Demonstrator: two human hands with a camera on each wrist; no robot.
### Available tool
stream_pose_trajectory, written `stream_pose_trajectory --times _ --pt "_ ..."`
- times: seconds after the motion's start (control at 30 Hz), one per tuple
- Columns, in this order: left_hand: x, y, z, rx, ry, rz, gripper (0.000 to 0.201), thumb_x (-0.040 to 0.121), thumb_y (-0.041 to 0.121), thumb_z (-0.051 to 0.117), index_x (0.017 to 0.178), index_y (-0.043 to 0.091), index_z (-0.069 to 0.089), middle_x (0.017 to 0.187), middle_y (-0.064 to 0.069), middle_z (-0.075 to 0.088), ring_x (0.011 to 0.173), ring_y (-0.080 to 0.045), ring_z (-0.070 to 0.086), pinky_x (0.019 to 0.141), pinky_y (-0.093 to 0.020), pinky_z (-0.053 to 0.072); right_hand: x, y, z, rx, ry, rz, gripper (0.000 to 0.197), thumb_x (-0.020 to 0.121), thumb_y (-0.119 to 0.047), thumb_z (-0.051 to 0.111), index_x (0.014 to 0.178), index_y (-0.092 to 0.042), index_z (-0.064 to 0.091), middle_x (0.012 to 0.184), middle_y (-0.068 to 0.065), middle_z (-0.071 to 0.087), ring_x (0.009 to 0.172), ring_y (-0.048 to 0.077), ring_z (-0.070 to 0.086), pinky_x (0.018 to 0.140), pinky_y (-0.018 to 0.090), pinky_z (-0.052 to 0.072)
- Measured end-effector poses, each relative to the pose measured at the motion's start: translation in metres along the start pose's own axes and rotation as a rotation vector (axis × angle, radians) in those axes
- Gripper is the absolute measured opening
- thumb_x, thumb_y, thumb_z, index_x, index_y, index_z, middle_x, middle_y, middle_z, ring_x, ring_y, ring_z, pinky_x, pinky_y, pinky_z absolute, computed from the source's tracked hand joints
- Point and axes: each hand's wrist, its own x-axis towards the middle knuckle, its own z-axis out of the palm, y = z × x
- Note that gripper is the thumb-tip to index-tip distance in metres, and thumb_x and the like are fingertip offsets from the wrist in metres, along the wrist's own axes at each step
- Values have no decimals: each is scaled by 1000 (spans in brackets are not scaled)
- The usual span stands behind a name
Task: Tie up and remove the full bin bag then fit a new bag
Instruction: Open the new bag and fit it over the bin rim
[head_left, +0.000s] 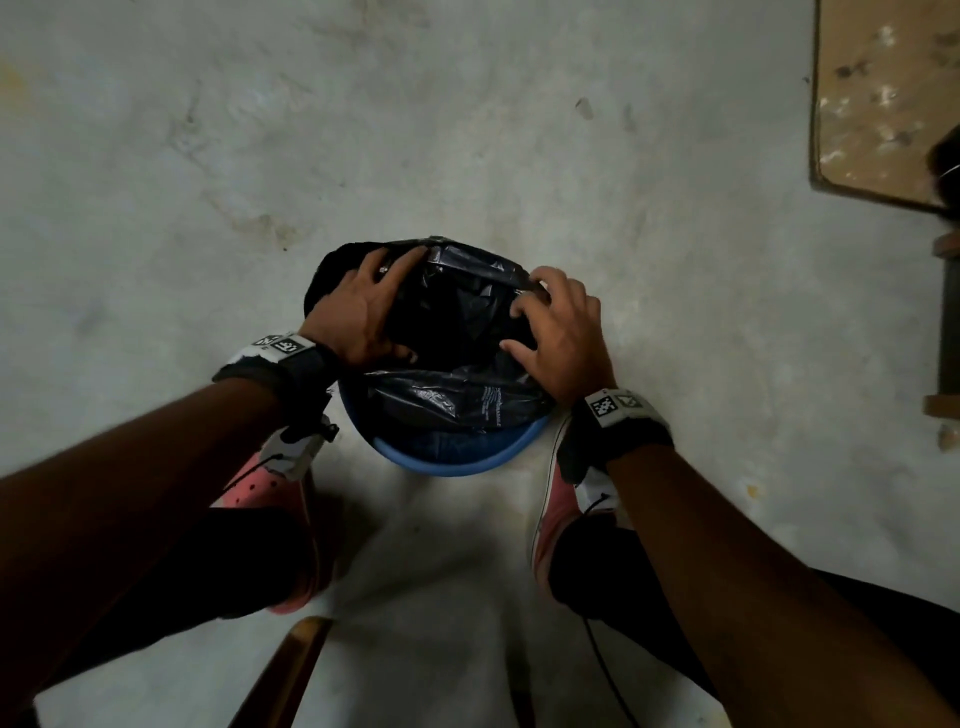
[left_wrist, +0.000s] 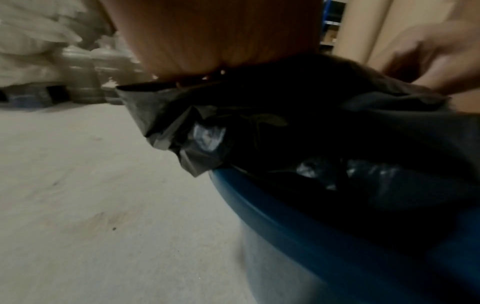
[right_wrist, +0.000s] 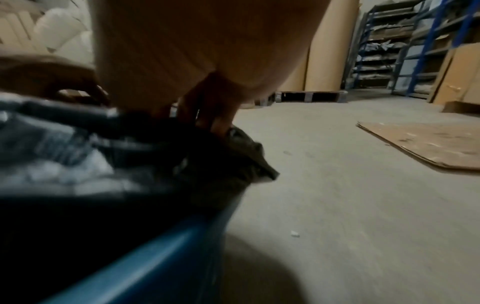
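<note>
A blue bin (head_left: 452, 462) stands on the concrete floor between my feet, with a black bin bag (head_left: 457, 395) in its mouth. The bag's top is loose and crumpled above the rim (left_wrist: 285, 222). My left hand (head_left: 374, 301) lies on the bag's far left edge with its fingers spread and fairly straight, the thumb on the near side. My right hand (head_left: 540, 322) is at the right edge. In the right wrist view its fingers (right_wrist: 221, 121) curl over and pinch a fold of the bag (right_wrist: 249, 156). The inside of the bag is dark.
A flat cardboard sheet (head_left: 883, 98) lies on the floor at the far right. A wooden chair part (head_left: 291, 670) is close behind me. My pink shoes (head_left: 260, 478) flank the bin. Blue shelving (right_wrist: 405, 47) and tall brown paper rolls (right_wrist: 324, 67) stand farther off.
</note>
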Motion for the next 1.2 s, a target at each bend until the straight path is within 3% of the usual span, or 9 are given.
stream_pose_trajectory --times 0.07,0.17,0.3,0.57,0.73,0.83,0.93,1.03,1.2 --pt "-5 4 -5 98 66 51 115 61 51 89 156 35 26 150 -17 37 126 -46 48 96 -60 50 -1 -6 -2 65 -45 -125 24 84 -35 77 96 -16 68 110 5 61 98 25 58 82 40 46" --pt "-23 17 -12 335 81 197 81 68 55 83 135 22 54 128 -15 57 109 -40 56 83 -48 46 -2 -21 -11 209 -460 -105 14 91 -31 68 88 -19 74 79 -1 69 75 19 64 73 36 55" --pt "-56 25 -16 320 -69 173 58 70 56 79 116 24 62 109 -5 72 98 -34 70 72 -40 53 -13 -33 -28 79 -720 -55 19 82 -33 69 72 -17 66 76 -2 69 77 22 67 73 39 59" --pt "-111 33 0 163 -61 -216 95 68 65 81 137 16 39 122 -18 62 110 -43 63 78 -49 54 -74 -47 -25 30 -326 286 46 86 -48 74 110 -14 55 112 12 64 105 34 64 84 42 55" --pt "-119 45 1 104 -52 -182 111 53 83 77 135 17 39 129 -16 54 117 -43 55 85 -53 54 -94 -52 -31 68 -408 276 49 82 -65 71 85 -20 52 87 5 68 86 27 66 84 41 53" --pt "-127 45 5 164 -71 -118 116 51 90 71 137 17 42 126 -16 54 114 -43 56 89 -54 55 -107 -44 -27 16 -402 147 49 82 -71 64 75 -26 47 72 -3 60 82 25 62 106 45 39" --pt "-130 41 13 233 -107 -126 113 57 91 66 140 17 43 130 -17 57 117 -41 56 94 -51 53 -120 -33 -20 4 -381 25 36 84 -55 71 69 -25 57 65 -6 57 84 24 63 119 48 30" --pt "-128 32 21 300 -120 -77 111 63 97 43 150 27 41 141 -11 58 127 -38 55 99 -48 54 -128 -25 -10 -125 -420 -93 27 84 -46 71 91 -20 78 92 1 76 109 29 65 121 57 29" --pt "-127 25 24 332 -62 -23 98 74 91 50 151 31 42 141 -7 61 128 -34 57 87 -46 61 -133 -23 -6 -203 -603 -86 53 93 -49 62 139 -22 61 150 3 56 151 30 31 123 62 15"
